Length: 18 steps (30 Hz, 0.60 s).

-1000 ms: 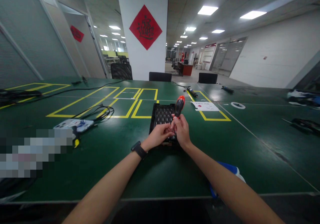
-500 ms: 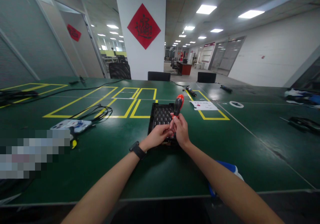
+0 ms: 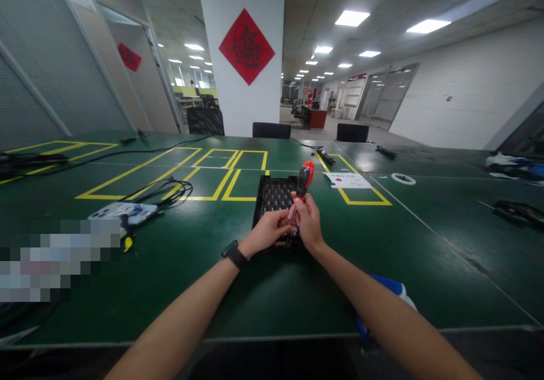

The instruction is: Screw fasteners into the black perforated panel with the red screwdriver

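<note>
Right grip (image 3: 309,219) clamps screwdriver (image 3: 305,179) while left grip (image 3: 272,228), state unclear, hides part of black case (image 3: 259,201) near paper (image 3: 348,181)

Stretching wide as a green table (image 3: 425,278) outlined in yellow tape (image 3: 242,199); carrying a black tray (image 3: 257,207) near the middle, a phone (image 3: 131,212) just beside looped cable (image 3: 187,184) to the left, a paper (image 3: 352,180) lying partly over tape, and a white ring (image 3: 406,183) to the right of it.
</note>
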Each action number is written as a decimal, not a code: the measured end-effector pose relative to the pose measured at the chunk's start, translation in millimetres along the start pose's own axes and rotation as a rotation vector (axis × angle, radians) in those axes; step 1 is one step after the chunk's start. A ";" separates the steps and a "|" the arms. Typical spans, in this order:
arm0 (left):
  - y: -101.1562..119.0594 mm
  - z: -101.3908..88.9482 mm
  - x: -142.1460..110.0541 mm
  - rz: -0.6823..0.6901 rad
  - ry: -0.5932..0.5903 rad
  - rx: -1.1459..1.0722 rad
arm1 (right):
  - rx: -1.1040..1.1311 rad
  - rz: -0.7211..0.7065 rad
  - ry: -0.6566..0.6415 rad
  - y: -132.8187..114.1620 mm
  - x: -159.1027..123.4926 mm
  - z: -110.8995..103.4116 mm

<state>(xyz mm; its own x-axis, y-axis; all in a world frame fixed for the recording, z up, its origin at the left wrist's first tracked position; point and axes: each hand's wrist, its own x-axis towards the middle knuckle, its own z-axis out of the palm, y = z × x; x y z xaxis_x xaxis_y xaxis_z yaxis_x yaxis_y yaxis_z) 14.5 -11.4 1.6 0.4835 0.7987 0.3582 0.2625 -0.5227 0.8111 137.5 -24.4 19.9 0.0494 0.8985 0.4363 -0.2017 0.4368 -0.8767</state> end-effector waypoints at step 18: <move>3.6 -1.8 -1.1 0.012 0.044 0.009 | 0.016 -0.021 -0.002 3.4 0.1 0.1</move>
<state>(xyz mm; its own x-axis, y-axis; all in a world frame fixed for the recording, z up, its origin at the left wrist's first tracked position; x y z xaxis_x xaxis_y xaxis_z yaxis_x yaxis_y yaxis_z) 13.4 -13.6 4.9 0.4495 0.8044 0.3885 0.2647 -0.5353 0.8021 136.6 -22.8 17.0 0.0521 0.8888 0.4553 -0.2159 0.4551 -0.8639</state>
